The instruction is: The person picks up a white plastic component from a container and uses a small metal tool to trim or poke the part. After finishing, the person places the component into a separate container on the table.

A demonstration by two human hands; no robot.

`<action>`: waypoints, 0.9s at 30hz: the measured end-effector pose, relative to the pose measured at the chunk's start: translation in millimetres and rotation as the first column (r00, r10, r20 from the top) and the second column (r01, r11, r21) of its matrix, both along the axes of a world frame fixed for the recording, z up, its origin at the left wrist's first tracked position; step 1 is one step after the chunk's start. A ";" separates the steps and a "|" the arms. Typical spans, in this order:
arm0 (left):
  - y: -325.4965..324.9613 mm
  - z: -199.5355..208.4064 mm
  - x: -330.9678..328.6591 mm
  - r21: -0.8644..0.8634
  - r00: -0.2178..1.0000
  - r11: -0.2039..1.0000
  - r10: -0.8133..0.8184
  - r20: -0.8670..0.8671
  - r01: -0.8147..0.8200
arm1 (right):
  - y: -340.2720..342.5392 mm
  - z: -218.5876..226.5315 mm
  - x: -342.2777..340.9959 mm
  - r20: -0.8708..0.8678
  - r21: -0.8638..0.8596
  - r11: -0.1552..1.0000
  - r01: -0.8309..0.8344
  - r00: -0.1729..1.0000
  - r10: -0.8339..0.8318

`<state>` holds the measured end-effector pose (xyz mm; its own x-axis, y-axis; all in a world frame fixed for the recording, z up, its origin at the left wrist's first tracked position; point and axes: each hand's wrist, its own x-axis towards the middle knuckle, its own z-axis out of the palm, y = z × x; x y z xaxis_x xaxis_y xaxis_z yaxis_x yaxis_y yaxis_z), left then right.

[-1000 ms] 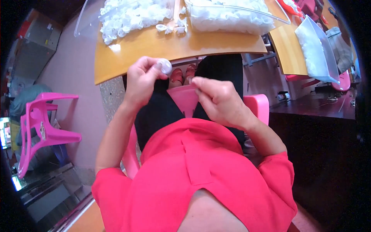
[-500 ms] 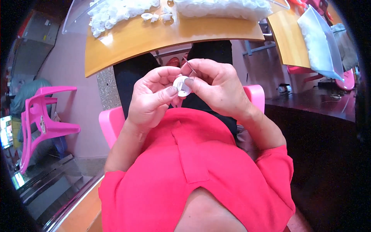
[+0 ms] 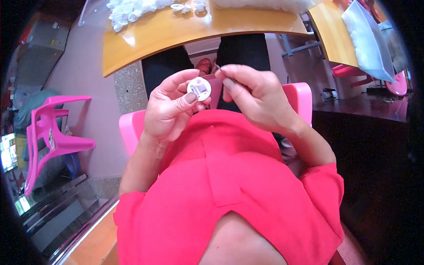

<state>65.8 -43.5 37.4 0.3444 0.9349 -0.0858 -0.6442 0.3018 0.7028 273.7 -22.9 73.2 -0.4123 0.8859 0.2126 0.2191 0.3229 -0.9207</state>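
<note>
Between the thumb and fingers of my left hand (image 3: 172,104) is a small round white plastic part (image 3: 199,88), its face turned up and showing a raised rectangular middle. My right hand (image 3: 254,90), a short way to the right, pinches a thin dark pointed tool (image 3: 219,69) between thumb and forefinger. Its exact kind is too small to tell. The tool and the white part are apart. Both hands are above my lap, in front of the table edge.
Ahead stands a wooden table (image 3: 163,39) with piles of small white plastic parts (image 3: 132,12) on it. A clear bin (image 3: 364,44) of white pieces rests on another table at the right. A pink plastic chair (image 3: 57,137) lies tipped at the left.
My right hand has drawn away from the white part, to the right. My left hand has tilted the part so its face shows more fully. The view has shifted slightly.
</note>
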 end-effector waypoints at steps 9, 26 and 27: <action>-15.5 4.7 -31.3 -0.160 0.996 0.987 0.038 0.084 -0.025 | -17.7 -0.2 -35.0 0.099 0.152 0.980 -0.128 0.989 0.114; -16.7 -13.4 -28.8 -0.094 0.999 0.995 0.023 -0.046 -0.027 | -5.7 -11.2 -50.0 -0.026 -0.165 0.983 -0.081 0.997 0.078; -16.3 -11.2 -26.1 -0.093 0.999 0.995 0.020 -0.048 -0.024 | -4.4 -4.9 -51.2 -0.099 -0.348 0.935 -0.065 0.995 0.032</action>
<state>39.7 -59.8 26.2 0.3176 0.9293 -0.1883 -0.6185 0.3536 0.7018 222.4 -27.3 68.4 -0.4501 0.8903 -0.0693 0.1221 -0.0155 -0.9924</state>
